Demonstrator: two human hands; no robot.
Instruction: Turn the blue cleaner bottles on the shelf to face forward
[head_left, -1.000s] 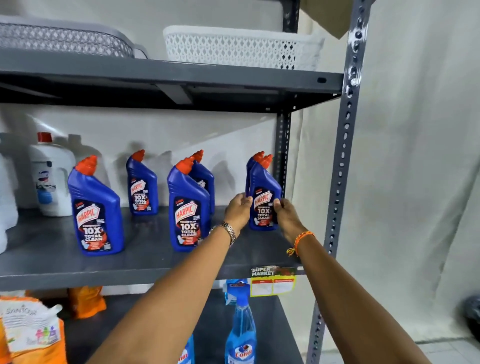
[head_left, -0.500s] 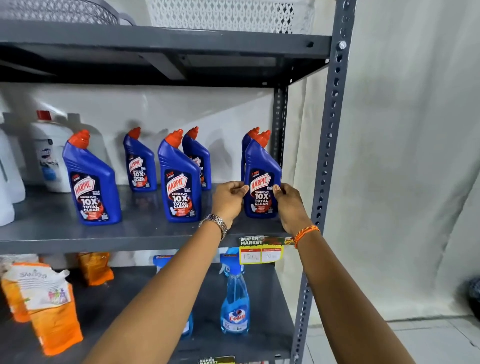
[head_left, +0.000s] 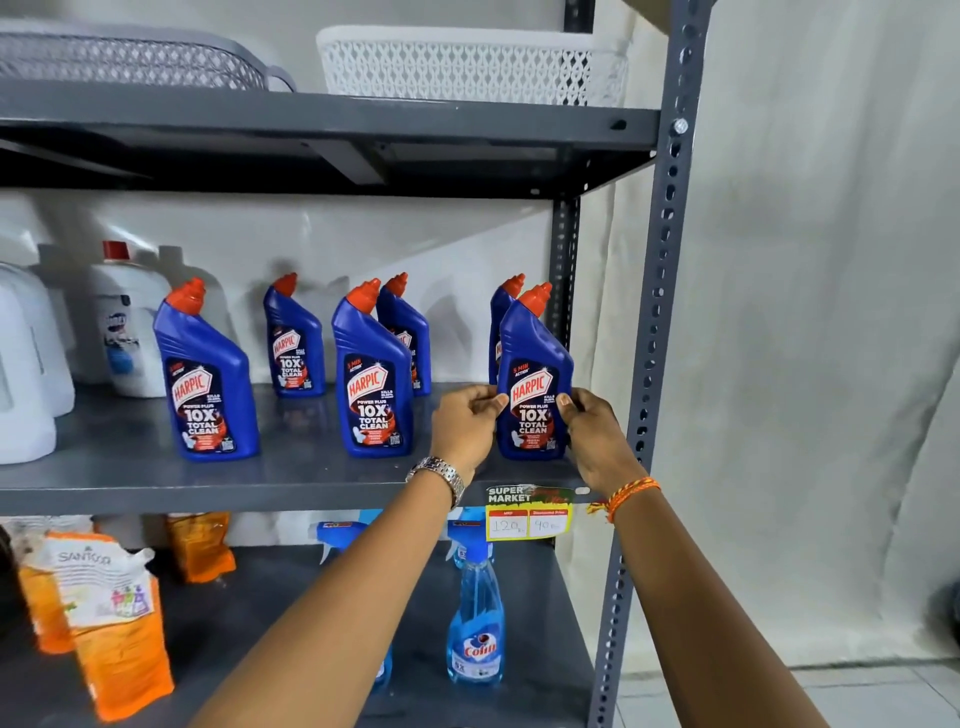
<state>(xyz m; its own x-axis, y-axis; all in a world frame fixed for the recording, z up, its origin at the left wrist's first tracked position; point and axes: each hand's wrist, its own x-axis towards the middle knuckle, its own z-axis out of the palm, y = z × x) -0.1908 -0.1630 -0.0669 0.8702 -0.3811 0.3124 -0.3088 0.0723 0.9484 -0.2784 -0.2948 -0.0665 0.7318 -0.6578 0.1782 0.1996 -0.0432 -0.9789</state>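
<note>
Several blue cleaner bottles with orange caps stand on the grey middle shelf (head_left: 156, 483). The front right bottle (head_left: 532, 364) stands upright near the shelf's front edge with its label facing me. My left hand (head_left: 465, 426) grips its left side and my right hand (head_left: 592, 431) grips its right side. Another blue bottle (head_left: 500, 312) stands right behind it, mostly hidden. The front middle bottle (head_left: 371, 384) and front left bottle (head_left: 208, 389) show their labels. Two more bottles stand further back, one (head_left: 293, 348) at back left and one (head_left: 410, 332) partly hidden behind the middle bottle.
White jugs (head_left: 127, 322) stand at the shelf's left end. The grey upright post (head_left: 660, 312) rises just right of my right hand. A price tag (head_left: 527, 514) hangs on the shelf edge. Spray bottles (head_left: 475, 623) and orange pouches (head_left: 114, 618) sit below; baskets (head_left: 462, 67) above.
The held bottle has come forward from the back toward the shelf's front edge, with both hands staying on its sides. My view also shifted up and down.
</note>
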